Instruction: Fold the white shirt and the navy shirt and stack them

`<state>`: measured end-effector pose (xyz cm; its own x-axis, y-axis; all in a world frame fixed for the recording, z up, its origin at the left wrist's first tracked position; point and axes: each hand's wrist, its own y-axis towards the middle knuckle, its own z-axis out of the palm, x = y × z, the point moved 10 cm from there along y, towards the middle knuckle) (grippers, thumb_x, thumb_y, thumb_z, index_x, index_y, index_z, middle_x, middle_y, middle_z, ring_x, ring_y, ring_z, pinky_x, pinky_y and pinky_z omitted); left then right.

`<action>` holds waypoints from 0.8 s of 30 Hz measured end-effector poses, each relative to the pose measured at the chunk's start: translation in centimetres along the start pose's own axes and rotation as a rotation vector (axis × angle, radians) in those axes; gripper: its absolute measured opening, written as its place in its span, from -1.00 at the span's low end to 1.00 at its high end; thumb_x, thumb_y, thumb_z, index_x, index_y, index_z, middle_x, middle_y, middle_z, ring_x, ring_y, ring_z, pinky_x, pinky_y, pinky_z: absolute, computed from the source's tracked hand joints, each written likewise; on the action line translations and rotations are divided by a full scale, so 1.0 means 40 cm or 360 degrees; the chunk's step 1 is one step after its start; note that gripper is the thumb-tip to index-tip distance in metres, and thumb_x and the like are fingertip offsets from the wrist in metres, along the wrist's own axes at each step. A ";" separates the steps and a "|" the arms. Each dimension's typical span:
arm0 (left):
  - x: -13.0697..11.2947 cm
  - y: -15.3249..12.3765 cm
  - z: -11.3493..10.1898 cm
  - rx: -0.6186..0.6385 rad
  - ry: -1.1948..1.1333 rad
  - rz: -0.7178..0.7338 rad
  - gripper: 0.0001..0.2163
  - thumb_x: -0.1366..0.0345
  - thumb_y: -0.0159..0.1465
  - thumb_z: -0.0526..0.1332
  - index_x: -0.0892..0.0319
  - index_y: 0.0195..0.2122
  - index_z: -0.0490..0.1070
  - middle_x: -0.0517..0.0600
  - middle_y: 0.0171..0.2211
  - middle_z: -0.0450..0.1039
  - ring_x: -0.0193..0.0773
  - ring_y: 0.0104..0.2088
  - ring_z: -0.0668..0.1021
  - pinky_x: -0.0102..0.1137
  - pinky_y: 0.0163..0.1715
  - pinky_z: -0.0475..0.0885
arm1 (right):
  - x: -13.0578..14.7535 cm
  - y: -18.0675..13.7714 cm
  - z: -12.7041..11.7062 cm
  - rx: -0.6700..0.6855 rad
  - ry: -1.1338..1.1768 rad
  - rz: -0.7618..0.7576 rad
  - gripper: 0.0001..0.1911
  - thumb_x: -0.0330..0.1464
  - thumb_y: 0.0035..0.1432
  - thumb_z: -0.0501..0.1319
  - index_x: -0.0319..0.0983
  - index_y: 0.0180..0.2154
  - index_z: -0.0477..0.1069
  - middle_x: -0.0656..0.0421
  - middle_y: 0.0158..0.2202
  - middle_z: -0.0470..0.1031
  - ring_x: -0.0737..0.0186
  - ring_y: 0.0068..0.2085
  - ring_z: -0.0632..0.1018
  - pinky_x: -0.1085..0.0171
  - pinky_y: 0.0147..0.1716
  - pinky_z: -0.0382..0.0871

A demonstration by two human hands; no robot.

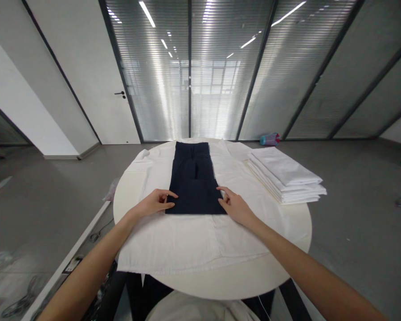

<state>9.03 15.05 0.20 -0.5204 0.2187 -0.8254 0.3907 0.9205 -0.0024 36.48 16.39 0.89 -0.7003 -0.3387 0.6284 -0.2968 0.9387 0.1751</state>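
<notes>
A dark navy folded garment (194, 178) lies lengthwise on a spread white cloth (187, 240) on a round white table (287, 249). My left hand (155, 203) pinches the garment's near left corner, fingers pressed together. At the near right corner my right hand (235, 206) grips the edge the same way. Both forearms reach in from the bottom of the view.
A stack of folded white cloths (285, 176) sits on the table's right side. A blue and pink bottle (270, 139) lies on the floor by the glass wall. A white door (120, 94) with a black handle is at the left. Cables and plastic lie on the floor at lower left.
</notes>
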 end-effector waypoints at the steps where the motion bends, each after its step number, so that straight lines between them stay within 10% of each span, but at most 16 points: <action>1: -0.007 -0.002 -0.009 -0.0049 0.0067 0.0005 -0.66 0.08 0.21 0.29 0.17 -0.08 0.56 -0.21 -0.64 0.14 -0.43 -0.64 0.27 -0.48 -0.60 0.14 | 0.013 -0.002 -0.018 -0.0082 -0.0086 -0.0043 -0.60 -0.35 0.26 0.10 -0.22 0.13 0.37 0.19 -0.40 0.40 0.16 -0.36 0.47 0.18 -0.26 0.37; 6: -0.108 -0.006 -0.065 -0.0507 0.0690 0.0099 -0.73 0.10 0.33 0.17 0.15 -0.23 0.58 -0.10 -0.56 0.38 -0.31 -0.52 0.44 -0.40 -0.47 0.33 | 0.144 -0.006 -0.074 -0.0360 -0.0436 -0.0349 -0.62 -0.26 0.36 0.04 -0.20 0.11 0.44 -0.04 0.00 0.42 -0.01 0.06 0.45 -0.01 0.11 0.33; 10: -0.212 0.035 0.013 -0.0458 0.0921 0.0535 -0.65 0.21 0.44 0.00 0.21 0.07 0.48 0.13 0.05 0.52 -0.12 0.08 0.53 -0.24 0.09 0.41 | 0.226 0.026 0.024 -0.0069 -0.0558 -0.0505 -0.42 -0.10 0.43 -0.10 -0.25 0.30 0.27 -0.07 0.33 0.23 -0.06 0.33 0.24 -0.06 0.28 0.15; 16: -0.085 0.101 0.118 -0.0199 0.1332 0.0461 -0.39 -0.03 0.44 -0.05 0.27 0.39 0.11 0.21 0.40 0.04 0.04 0.42 0.07 -0.02 0.35 0.09 | 0.186 0.058 0.167 0.0342 -0.0616 -0.0438 -0.11 0.13 0.37 -0.28 -0.38 0.41 0.01 -0.09 0.45 -0.10 -0.11 0.44 -0.03 -0.13 0.37 -0.13; 24: -0.043 0.095 0.119 -0.0168 0.1330 0.0382 -0.32 -0.12 0.44 -0.11 0.26 0.41 0.06 0.21 0.43 -0.06 0.00 0.43 0.01 -0.07 0.37 0.04 | 0.144 0.059 0.152 0.0362 -0.0700 -0.0468 -0.11 0.14 0.36 -0.28 -0.37 0.42 -0.03 -0.07 0.44 -0.10 -0.06 0.44 0.00 -0.06 0.38 -0.12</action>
<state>15.02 16.61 -1.06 -0.8355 0.5378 -0.1127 0.5101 0.8354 0.2049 27.79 16.25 0.34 -0.7569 -0.6238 0.1948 -0.6180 0.7802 0.0970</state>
